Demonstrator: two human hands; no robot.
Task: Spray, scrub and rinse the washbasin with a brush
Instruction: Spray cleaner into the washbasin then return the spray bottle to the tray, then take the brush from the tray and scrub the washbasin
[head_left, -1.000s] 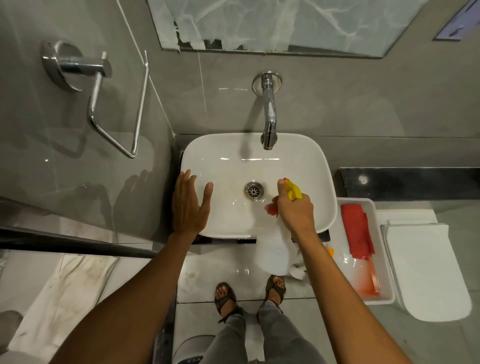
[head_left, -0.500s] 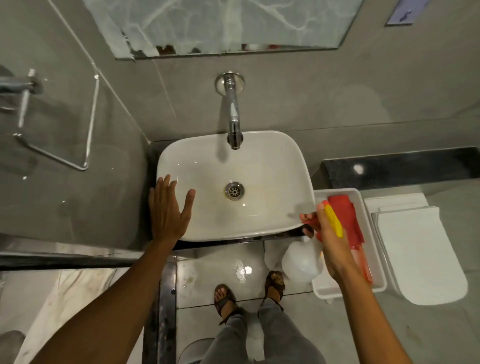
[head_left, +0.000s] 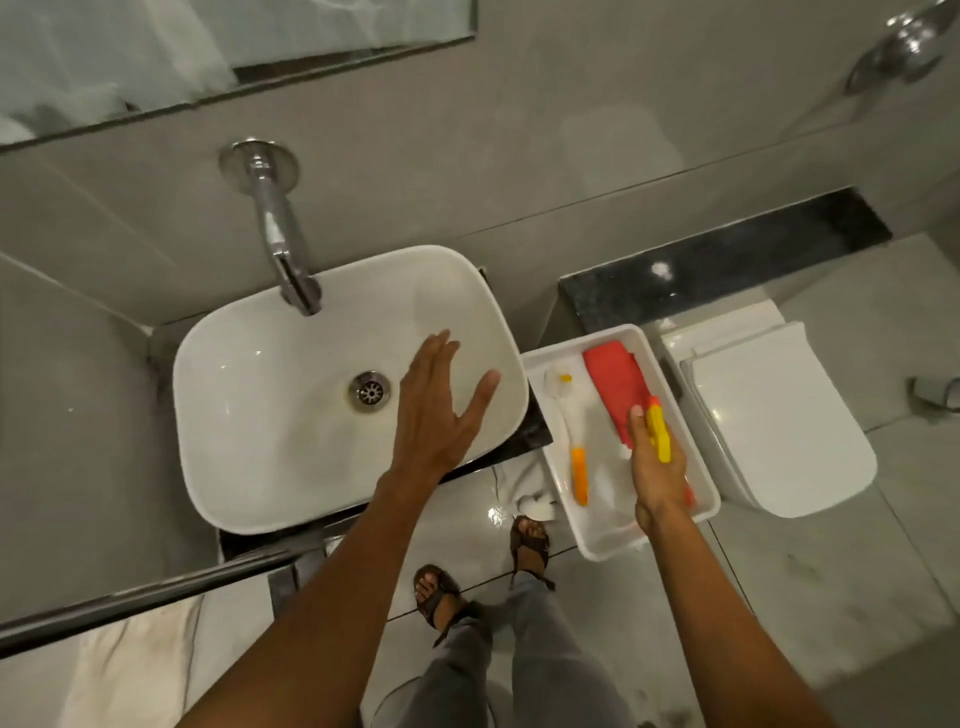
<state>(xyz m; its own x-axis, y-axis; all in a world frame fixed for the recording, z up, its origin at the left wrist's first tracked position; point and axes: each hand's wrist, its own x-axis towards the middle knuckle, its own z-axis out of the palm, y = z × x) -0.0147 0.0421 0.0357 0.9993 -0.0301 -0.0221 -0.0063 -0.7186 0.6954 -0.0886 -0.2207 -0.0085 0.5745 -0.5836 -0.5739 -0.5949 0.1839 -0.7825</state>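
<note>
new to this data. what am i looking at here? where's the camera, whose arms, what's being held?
No robot: a person's bare arms, filmed by one wide-angle camera on their head, looking down. The white basin sits under a wall tap. The left hand hovers open above the basin, holding nothing. The right hand is over a white tray beside the basin, its grip closed on a spray bottle with a yellow trigger. In the tray lie a brush with an orange handle and a red cloth. A toilet is further right.
</note>
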